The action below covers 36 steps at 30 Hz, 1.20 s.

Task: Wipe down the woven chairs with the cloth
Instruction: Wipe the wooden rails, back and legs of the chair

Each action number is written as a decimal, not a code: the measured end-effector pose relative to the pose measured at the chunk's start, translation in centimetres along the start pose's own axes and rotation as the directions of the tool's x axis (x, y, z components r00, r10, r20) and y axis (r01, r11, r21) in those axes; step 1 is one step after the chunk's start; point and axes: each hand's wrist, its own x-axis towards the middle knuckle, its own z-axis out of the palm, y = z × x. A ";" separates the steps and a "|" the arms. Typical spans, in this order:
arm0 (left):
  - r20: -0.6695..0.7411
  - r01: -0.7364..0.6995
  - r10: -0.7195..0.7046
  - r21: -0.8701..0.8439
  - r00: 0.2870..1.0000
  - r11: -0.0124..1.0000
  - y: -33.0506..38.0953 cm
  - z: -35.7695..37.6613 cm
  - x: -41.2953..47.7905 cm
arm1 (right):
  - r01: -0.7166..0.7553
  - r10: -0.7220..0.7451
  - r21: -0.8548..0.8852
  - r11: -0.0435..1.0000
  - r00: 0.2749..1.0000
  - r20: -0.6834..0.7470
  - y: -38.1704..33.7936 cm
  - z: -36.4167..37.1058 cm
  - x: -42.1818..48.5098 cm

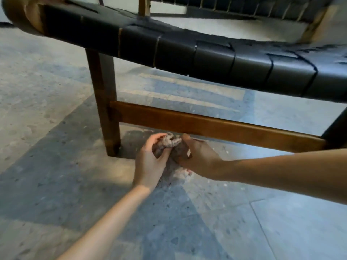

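Observation:
A chair with a black woven seat [206, 55] and dark wooden frame fills the upper view, seen from low down. Its brown front stretcher bar [216, 126] runs between a left leg [105, 109] and a right leg at the frame edge. Just below the bar, a crumpled greyish cloth [171, 142] is bunched between both hands. My left hand [150, 158] grips its left side with curled fingers. My right hand [199, 156] grips its right side, thumb up near the bar. Part of the cloth hangs beneath my right hand.
A speckled stone floor [56, 175] with light and dark patches spreads all around. A second woven chair [244, 6] stands behind, at the top of the view. Open floor lies to the left and in front of the chair.

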 end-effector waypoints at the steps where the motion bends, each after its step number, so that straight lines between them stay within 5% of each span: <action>1: 0.029 -0.039 0.040 -0.021 0.999 0.999 1.3 1.3 -0.3 | -0.005 0.005 -0.023 1.000 1.000 -0.011 1.1 -1.7 -1.5; 9: 0.265 -0.265 0.262 -0.025 0.928 0.964 11.0 12.9 -1.8 | -0.218 0.213 0.020 0.976 0.928 -0.305 9.5 -11.4 -14.6; 15: 0.401 -0.310 0.304 -0.052 0.864 0.949 17.1 19.9 -1.6 | -0.270 0.317 0.180 0.946 0.648 -0.693 14.6 -14.9 -20.8; 20: 0.385 -0.249 0.240 -0.028 0.891 0.968 21.1 25.3 -0.5 | -0.284 0.350 0.243 0.927 0.427 -0.834 17.9 -17.3 -21.1; 26: 0.265 -0.144 0.160 -0.080 0.951 0.986 22.9 29.5 0.3 | -0.313 0.429 0.321 0.894 0.388 -0.816 20.3 -20.8 -17.4; 29: 0.304 -0.097 0.144 -0.163 0.942 0.982 23.8 30.5 0.0 | -0.149 0.488 0.468 0.871 0.360 -0.795 20.6 -21.8 -15.8; 32: 0.365 -0.032 0.109 -0.209 0.924 0.977 24.5 31.4 -0.5 | 0.050 0.514 0.583 0.811 0.417 -0.750 20.6 -22.1 -15.0; 36: 0.368 0.006 0.077 -0.220 0.927 0.975 24.8 32.2 -0.1 | 0.140 0.463 0.600 0.788 0.507 -0.727 20.9 -22.0 -14.6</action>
